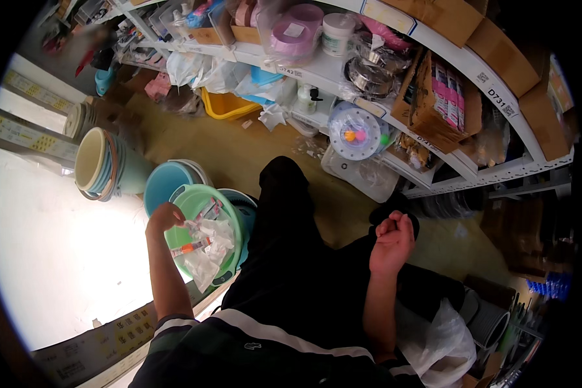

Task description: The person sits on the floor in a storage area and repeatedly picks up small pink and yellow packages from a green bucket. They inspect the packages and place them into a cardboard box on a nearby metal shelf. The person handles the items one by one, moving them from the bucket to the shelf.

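My left hand (166, 217) is at the left rim of a green plastic basin (236, 218), its fingertips at the edge of crumpled clear plastic wrapping (217, 237). Whether the fingers grip the plastic cannot be told. Within the basin lie an orange-marked packet (192, 247) and pink-and-grey packets (210, 209). The basin rests over other tubs, beside a blue bucket (165, 186). My right hand (393, 242) is raised at the right, palm up with loosely curled fingers, and holds nothing visible.
Nested buckets (102, 162) stand at the left beside a bright white surface. Metal shelving (320, 77) curves across the top with pink containers, metal pans and cardboard boxes. A yellow tub (225, 107) and a clear plastic lid (361, 177) are on the floor. A clear plastic bag (444, 339) lies lower right.
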`<state>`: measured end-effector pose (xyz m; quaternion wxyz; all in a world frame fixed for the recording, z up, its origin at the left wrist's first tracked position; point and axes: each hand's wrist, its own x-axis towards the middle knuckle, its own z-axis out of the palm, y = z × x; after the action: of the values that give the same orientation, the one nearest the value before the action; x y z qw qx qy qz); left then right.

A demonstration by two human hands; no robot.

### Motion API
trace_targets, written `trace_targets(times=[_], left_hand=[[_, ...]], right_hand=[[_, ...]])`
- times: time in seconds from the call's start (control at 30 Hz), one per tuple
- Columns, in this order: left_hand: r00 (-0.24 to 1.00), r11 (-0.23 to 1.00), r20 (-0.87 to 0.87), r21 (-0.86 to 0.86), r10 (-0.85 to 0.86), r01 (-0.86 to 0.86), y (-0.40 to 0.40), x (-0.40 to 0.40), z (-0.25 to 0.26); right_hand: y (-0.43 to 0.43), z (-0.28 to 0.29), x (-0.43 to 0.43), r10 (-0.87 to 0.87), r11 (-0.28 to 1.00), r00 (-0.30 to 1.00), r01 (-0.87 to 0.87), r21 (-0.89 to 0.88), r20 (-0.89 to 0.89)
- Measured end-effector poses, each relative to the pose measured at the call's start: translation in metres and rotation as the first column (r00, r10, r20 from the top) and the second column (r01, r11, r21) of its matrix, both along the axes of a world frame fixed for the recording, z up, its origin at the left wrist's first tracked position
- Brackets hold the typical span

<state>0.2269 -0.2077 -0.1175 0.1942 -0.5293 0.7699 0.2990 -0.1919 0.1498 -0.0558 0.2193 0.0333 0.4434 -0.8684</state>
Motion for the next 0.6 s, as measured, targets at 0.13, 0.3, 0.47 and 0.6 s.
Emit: trace_targets(times=[0.13,0.3,0.47,0.6], left_hand=[[0.970,0.991,-0.242,-0.130,0.010,-0.043,-0.003,-0.040,0.042],[0.753,0.991,-0.658,-0.099,0.000,-0.086,0.013,-0.106,0.076],[0.512,0.979,-0.840,0.202,0.181,-0.015,0.056,-0.190,0.106],[0.339,0.918,-0.897,0.357,0.285,0.173,0.087,-0.242,0.118]], right_hand=[[0.001,-0.001,-0.001,0.005,1.000,1.000,-0.005,-0.006,-0.020],[0.002,-0.002,0.001,0.010,1.000,1.000,-0.009,-0.012,0.014],[0.001,-0.002,0.003,0.048,0.998,0.999,-0.048,-0.034,0.000],[0.001,0.001,0.004,0.103,0.994,0.994,-0.104,-0.037,-0.018]])
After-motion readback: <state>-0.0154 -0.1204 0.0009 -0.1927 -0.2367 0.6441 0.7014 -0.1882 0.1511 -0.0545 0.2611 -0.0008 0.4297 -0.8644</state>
